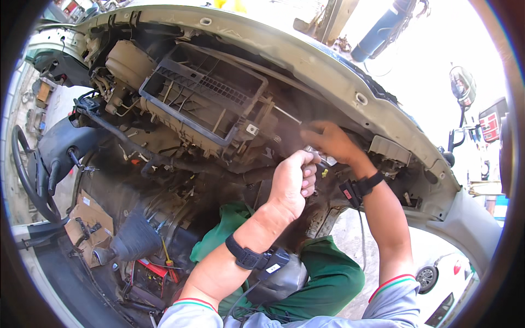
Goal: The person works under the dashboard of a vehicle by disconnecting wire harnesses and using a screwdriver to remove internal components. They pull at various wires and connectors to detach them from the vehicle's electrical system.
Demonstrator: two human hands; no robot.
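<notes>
We found the hands working close together below the dashboard frame of a vehicle, near the center of our view. The left hand (292, 177) was clenched, thumb uppermost, and we could not see whether anything lay inside the fist. The right hand (331, 142), raised just beyond it at about half past one, was bent at the fingers and blurred; we could not tell if it grasped anything.

The shiny metal piece (328, 160) showed only in part beneath the right hand, at two o'clock from the left; its full shape escaped us. A thin pale rod (287, 113) ended near the right hand's fingers, and we could not say whether they touched.

Toward ten o'clock from the hands, we saw an open, rectangular black housing (186, 121), its lower workings lost in shadow. Our lens's dark rim crowded the steering wheel (23, 183) at nine o'clock. At eight, the gearshift boot (134, 238) stood beside a cardboard sheet (76, 212) bearing black parts too small to identify. The left forearm partly covered the green trousers (328, 273) at five o'clock, while the frame's edge cut off a white car (451, 273) at four.
</notes>
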